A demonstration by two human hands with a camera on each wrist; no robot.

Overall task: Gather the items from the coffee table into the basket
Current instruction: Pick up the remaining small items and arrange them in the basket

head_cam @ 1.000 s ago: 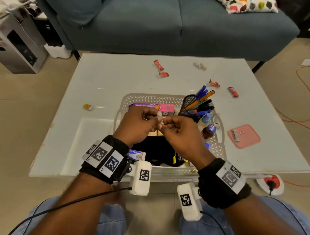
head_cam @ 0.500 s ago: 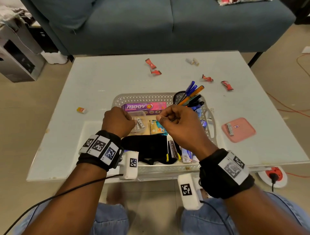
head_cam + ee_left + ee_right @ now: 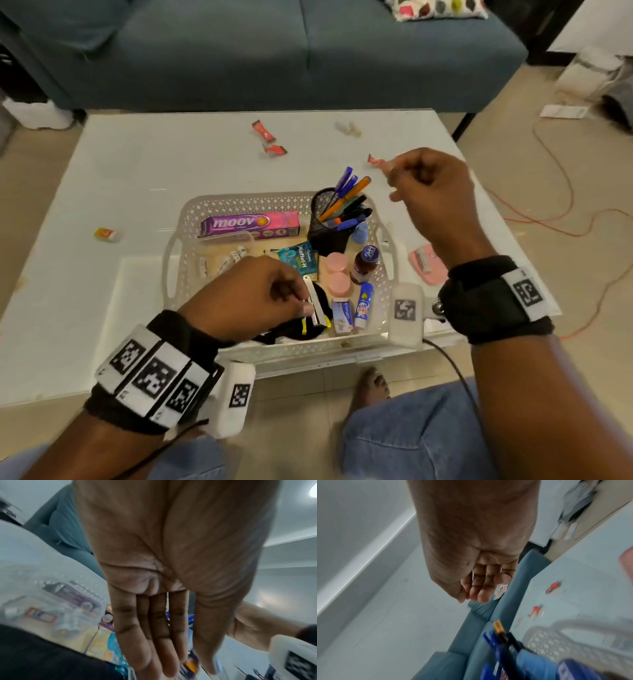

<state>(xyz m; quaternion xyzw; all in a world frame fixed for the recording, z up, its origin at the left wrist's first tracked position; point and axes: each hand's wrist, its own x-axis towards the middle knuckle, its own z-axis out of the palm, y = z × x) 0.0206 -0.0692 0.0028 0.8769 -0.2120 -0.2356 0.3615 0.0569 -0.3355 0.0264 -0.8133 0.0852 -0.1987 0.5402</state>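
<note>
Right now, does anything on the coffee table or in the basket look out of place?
Yes. The mesh pen holder in the basket leans, pens splaying right. Red wrappers and a small orange item lie loose on the table.

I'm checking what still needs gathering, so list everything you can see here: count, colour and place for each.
basket: one, white lattice, near edge of table
coffee table: one, white
moov box: one, purple-pink, basket's far side
pen holder: one, black mesh with blue, orange and black pens, basket's far right corner
pink caps: two, inside basket
candy wrappers: three visible, red, on far tabletop
orange packet: one, table's left
pink tray: one, right of basket
sofa: one, blue, behind table
left hand: over basket's near side
right hand: raised beyond basket's right corner
</note>
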